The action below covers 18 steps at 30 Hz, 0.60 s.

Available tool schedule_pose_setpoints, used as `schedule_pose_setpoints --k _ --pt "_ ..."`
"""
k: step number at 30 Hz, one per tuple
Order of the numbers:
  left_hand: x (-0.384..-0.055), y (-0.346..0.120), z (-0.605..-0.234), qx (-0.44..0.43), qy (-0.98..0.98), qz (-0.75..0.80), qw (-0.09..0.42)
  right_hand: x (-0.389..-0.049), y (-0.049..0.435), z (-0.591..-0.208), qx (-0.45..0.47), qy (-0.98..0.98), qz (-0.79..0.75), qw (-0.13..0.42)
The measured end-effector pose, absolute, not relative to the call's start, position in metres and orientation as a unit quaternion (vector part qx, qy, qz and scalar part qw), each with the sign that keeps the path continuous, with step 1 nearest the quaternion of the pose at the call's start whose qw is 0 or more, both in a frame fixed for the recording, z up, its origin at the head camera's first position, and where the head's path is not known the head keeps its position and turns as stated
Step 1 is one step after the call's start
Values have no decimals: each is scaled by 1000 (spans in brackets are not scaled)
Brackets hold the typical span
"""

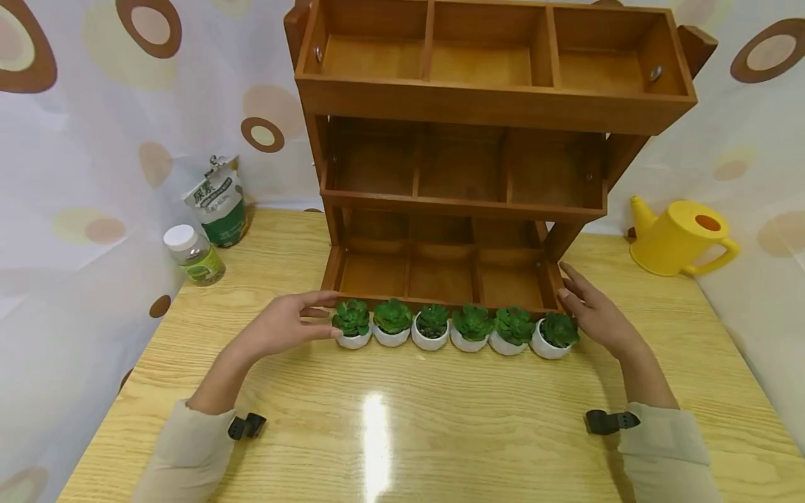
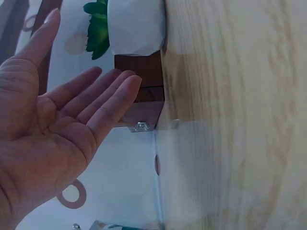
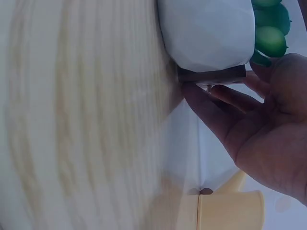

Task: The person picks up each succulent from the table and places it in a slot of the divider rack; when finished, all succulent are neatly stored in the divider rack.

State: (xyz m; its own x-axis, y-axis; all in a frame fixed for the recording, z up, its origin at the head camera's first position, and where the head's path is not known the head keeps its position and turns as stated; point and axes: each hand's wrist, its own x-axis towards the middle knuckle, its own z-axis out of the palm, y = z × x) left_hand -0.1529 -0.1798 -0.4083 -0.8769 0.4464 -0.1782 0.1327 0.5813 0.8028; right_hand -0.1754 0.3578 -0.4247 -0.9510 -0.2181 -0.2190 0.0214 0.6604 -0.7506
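Several small green succulents in white pots stand in a row along the front of a three-tier brown wooden shelf [image 1: 497, 105]. My left hand [image 1: 286, 325] is beside the leftmost succulent [image 1: 352, 320], fingers extended toward the pot and the shelf's lower left corner. In the left wrist view, the palm and fingers show nothing held. At the other end, my right hand [image 1: 600, 318] is by the rightmost succulent [image 1: 553, 339], fingers reaching along the bottom tier's right side. The right wrist view shows its fingertips right at the wood, just past the white pot [image 3: 208, 33].
A yellow watering can [image 1: 676, 241] stands at the right rear of the wooden table [image 1: 478, 419]. At the left rear are a white-capped jar [image 1: 195, 255] and a clipped green-and-white pouch [image 1: 220, 209]. Patterned sheeting [image 1: 94, 181] rises behind and beside the table. The shelf's compartments hold nothing visible.
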Motion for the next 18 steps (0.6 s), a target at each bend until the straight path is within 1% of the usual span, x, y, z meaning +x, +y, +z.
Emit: schedule_pose_setpoints --k 7,18 --pt "-156 -176 -416 170 848 450 221 -175 356 -422 -52 913 -381 135" --pt "-162 -166 -423 146 867 410 243 -174 361 -426 -44 909 -388 143"
